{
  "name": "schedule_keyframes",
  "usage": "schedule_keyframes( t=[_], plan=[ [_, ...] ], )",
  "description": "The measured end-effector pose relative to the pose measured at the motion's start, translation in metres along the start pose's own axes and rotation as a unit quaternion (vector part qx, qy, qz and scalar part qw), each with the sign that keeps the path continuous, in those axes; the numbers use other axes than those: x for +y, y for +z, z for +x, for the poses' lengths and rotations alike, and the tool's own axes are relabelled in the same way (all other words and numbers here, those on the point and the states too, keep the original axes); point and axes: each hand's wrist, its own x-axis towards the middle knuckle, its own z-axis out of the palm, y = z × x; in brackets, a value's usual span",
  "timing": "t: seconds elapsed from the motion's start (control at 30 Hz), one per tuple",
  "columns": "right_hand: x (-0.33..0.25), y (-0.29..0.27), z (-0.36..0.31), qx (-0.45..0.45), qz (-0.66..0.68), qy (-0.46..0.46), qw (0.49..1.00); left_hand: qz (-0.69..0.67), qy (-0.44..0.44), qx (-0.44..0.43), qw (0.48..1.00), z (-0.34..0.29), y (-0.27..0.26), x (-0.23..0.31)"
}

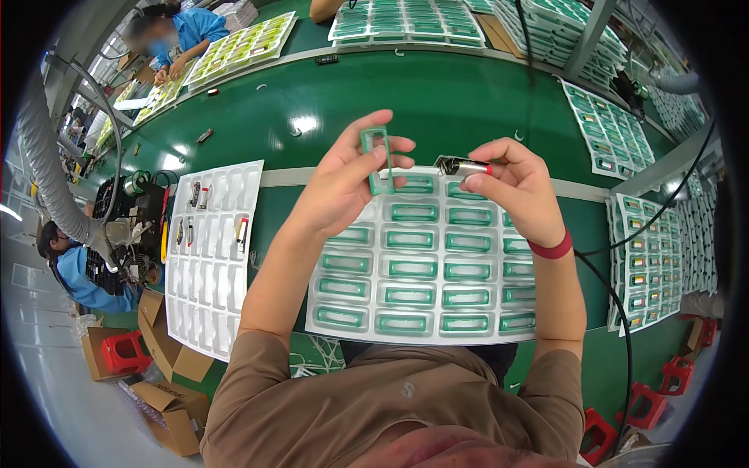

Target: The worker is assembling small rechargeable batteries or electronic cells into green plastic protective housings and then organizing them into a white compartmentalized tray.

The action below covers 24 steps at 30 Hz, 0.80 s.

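Observation:
In my left hand (343, 175) is a green rectangular plastic frame (368, 140), pinched upright between thumb and fingers above the far edge of the middle tray. To its right, my right hand (516, 186) grips a small battery assembly (468, 167), dark and silver with a red end, pointing left toward the frame. The two parts are apart. Below both hands lies a white moulded tray (374, 321), its pockets holding rows of similar green frames (408, 299).
A white tray (187, 304) at left holds several battery assemblies (243, 234). Filled trays (647, 261) stand at right, beside a black cable (624, 312). Beyond the green bench (437, 93) are more trays (406, 23). A co-worker (183, 39) handles yellow-green pieces far left; another person (86, 273) sits lower left.

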Motion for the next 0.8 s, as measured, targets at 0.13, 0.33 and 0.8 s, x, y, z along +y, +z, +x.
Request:
schedule_keyframes(
  t=[0.13,0.33,0.8],
  plan=[
    [0.003,0.0,-0.004,-0.011,-0.001,-0.004,1.0,0.252,0.007,-0.012,0.968,0.002,-0.004,-0.007],
    [0.007,0.004,-0.001,-0.016,0.007,-0.013,1.0,0.26,-0.029,0.039,0.964,-0.003,0.008,-0.016],
    [0.017,0.025,-0.005,0.002,0.013,0.007,1.0,0.171,0.016,-0.03,0.985,0.001,0.001,-0.026]
  ],
)
